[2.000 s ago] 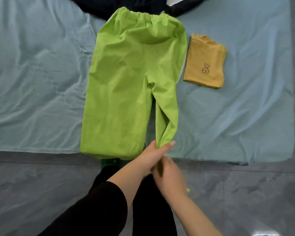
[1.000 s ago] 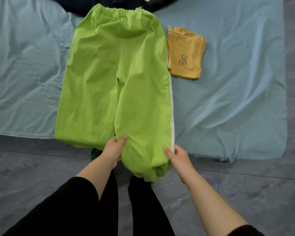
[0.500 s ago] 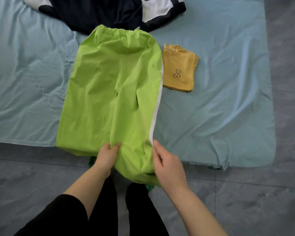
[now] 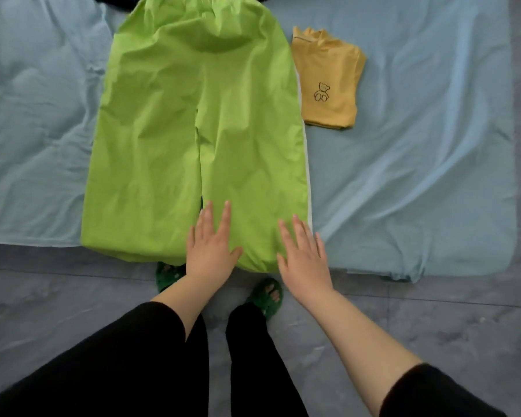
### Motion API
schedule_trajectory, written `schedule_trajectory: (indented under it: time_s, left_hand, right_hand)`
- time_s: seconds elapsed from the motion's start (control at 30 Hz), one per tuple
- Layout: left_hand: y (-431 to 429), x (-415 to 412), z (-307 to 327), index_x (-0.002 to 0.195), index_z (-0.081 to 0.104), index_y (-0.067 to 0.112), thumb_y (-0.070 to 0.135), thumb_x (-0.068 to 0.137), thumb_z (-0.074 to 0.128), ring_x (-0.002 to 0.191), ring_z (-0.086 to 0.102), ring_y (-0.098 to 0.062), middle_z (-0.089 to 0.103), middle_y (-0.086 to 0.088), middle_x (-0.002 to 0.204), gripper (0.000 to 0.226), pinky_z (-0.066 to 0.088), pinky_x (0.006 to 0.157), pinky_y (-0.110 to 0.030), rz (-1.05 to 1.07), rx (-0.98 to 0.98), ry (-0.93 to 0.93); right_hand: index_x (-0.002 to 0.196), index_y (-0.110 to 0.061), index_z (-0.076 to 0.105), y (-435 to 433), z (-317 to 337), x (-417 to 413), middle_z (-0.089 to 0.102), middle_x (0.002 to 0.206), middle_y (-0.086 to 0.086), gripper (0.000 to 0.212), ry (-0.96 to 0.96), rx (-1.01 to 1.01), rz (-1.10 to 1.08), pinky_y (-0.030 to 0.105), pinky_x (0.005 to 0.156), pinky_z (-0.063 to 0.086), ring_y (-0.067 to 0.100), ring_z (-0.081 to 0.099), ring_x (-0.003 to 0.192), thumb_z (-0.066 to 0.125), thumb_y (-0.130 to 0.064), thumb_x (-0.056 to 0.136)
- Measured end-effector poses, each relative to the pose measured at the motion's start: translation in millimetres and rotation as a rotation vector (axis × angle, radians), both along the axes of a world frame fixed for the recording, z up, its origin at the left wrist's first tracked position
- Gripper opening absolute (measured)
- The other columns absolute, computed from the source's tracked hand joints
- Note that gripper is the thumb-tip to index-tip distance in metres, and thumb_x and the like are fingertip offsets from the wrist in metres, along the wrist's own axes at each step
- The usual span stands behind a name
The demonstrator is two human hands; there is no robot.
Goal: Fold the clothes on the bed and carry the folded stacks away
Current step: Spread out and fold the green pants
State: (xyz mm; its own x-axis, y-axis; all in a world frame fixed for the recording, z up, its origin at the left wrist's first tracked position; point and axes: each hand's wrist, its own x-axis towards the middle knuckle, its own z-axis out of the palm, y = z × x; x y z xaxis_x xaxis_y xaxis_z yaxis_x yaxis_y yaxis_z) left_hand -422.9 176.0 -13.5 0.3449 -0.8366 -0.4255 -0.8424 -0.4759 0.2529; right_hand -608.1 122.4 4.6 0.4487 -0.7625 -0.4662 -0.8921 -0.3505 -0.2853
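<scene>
A pair of lime-green trousers (image 4: pixel 193 130) lies flat on the bed (image 4: pixel 418 145), waistband at the far end by the top edge of the view, both legs running toward the person. The legs lie side by side with a thin seam of shadow between them, and their hems hang just over the near edge of the mattress. A narrow white stripe runs down the outer edge of the right-hand leg.

Both hands rest on that right-hand leg, close to its hem. The left hand (image 4: pixel 211 239) lies palm down with straight, slightly parted fingers, its fingertips just beside the gap between the two legs. The right hand (image 4: pixel 303 251) is likewise flat and spread, palm on the cloth, its outermost finger reaching the white stripe at the trouser edge. Neither hand pinches or curls round anything.

Just beside the trousers, on the right near the waistband, sits a folded mustard-yellow top (image 4: pixel 328 79) with a small bear outline on it (its near-left edge touches the trousers or comes very close). A dark garment (image 4: pixel 115 3) peeks in at the top edge, behind the waistband.

The pale blue sheet is creased. Below, on the grey tiled floor (image 4: pixel 57 311), the person's black-clad legs end in fuzzy green slippers (image 4: pixel 268 293)
</scene>
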Motion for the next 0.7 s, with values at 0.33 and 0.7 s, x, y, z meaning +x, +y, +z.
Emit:
schedule_trajectory:
  time_s: [0.33, 0.7]
  left_hand:
    - [-43.0, 59.8, 16.6, 0.155, 0.006, 0.026, 0.050, 0.080, 0.070, 0.149, 0.008, -0.028, 0.000, -0.010, 0.163, 0.101, 0.015, 0.118, -0.035, -0.362, 0.430, 0.324]
    - [-99.3, 173.2, 43.9, 0.149, 0.034, 0.020, 0.031, 0.091, 0.063, 0.131, 0.046, -0.023, 0.047, -0.007, 0.146, 0.066, 0.036, 0.104, -0.028, 0.051, 0.066, 0.440]
  right_hand:
    - [0.153, -0.035, 0.000, -35.8, -7.0, 10.1, -0.016, 0.160, 0.000, 0.075, 0.316, 0.318, 0.317, 0.047, 0.119, 0.003, 0.020, -0.007, 0.149, 0.038, -0.060, 0.093]
    - [0.150, -0.026, 0.026, -105.8, 33.4, 162.5, 0.035, 0.153, -0.002, 0.054, 0.033, 0.155, 0.162, 0.041, 0.113, 0.027, 0.019, 0.037, 0.139, 0.041, -0.033, 0.099]
